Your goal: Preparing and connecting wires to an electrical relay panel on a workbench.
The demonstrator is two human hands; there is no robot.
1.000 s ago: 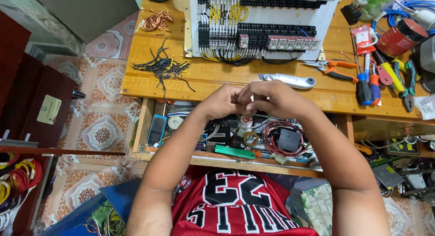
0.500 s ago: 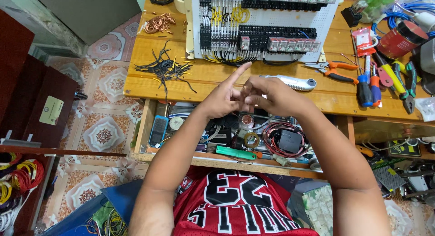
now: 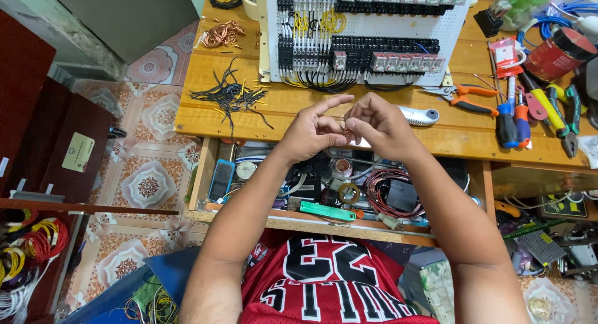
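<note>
My left hand (image 3: 313,130) and my right hand (image 3: 377,125) meet above the front edge of the wooden workbench (image 3: 293,112). Their fingertips pinch a small piece of copper-coloured wire (image 3: 346,133) between them; my left index finger points up and to the right. A white utility knife (image 3: 418,116) lies on the bench just right of my right hand. Behind the hands stands a white perforated panel (image 3: 364,34) with rows of black terminal blocks, relays and yellow and black wires.
Cut black wire pieces (image 3: 229,95) and copper strands (image 3: 222,34) lie at the left. Orange pliers (image 3: 464,95), screwdrivers (image 3: 514,112) and a red can (image 3: 556,53) are at the right. An open drawer (image 3: 324,187) below holds coiled wires, tape and a green tool. Tiled floor lies left.
My hands have risen from over the drawer to over the bench edge. My left index finger has straightened, and the fingertips stay together on the wire.
</note>
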